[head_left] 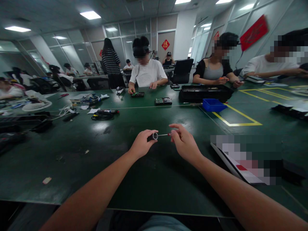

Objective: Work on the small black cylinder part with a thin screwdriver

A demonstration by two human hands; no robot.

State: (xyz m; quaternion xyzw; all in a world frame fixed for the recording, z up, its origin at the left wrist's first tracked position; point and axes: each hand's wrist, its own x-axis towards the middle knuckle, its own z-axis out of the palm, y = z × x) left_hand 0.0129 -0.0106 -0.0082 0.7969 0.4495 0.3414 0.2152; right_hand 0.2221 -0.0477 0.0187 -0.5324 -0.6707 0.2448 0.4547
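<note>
My left hand is closed around a small black cylinder with a silver end, held just above the dark green table. My right hand is closed in a pinch on a thin screwdriver with a reddish handle. The screwdriver's metal shaft points left, and its tip meets the silver end of the cylinder. Both forearms reach in from the bottom edge of the view.
A blue bin and a long black case lie beyond my hands. Circuit boards, a cable bundle and papers sit on the table. Several people sit across it. Yellow tape lines mark the right side.
</note>
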